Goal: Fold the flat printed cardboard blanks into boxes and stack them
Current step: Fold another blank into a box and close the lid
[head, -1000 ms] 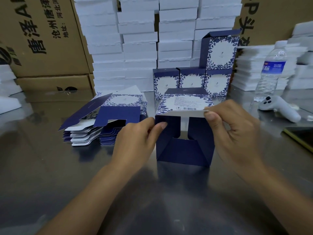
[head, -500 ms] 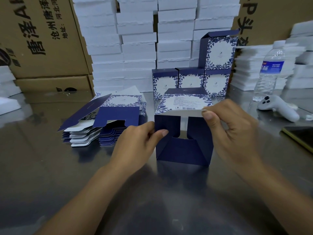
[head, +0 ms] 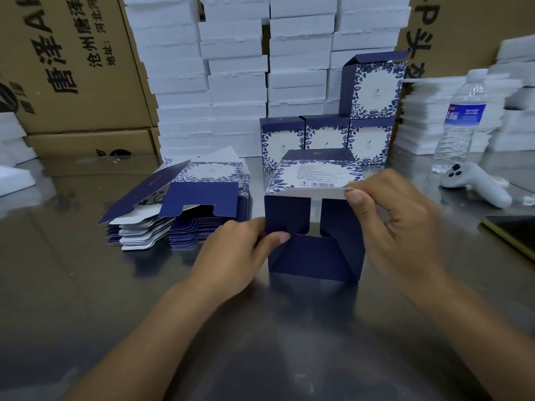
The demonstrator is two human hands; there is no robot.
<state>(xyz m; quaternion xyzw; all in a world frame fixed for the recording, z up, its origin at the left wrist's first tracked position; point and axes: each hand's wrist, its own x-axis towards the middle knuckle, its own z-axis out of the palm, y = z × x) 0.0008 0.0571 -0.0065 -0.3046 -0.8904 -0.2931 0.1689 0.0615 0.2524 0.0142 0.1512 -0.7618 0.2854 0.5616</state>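
A half-folded navy box lies on its side on the steel table, its bottom flaps facing me and a white barcode panel on top. My left hand pinches the box's left edge, thumb on the left flap. My right hand grips the right side, thumb at the top right corner. A pile of flat printed blanks lies to the left. Behind stand three finished boxes in a row, with a fourth box on top at the right, lid open.
White foam trays are stacked along the back, with more at the right. Brown cartons stand at the left. A water bottle, a white controller and a dark phone lie at the right.
Both hands hold the box almost as before. My left thumb has shifted slightly onto the left flap.
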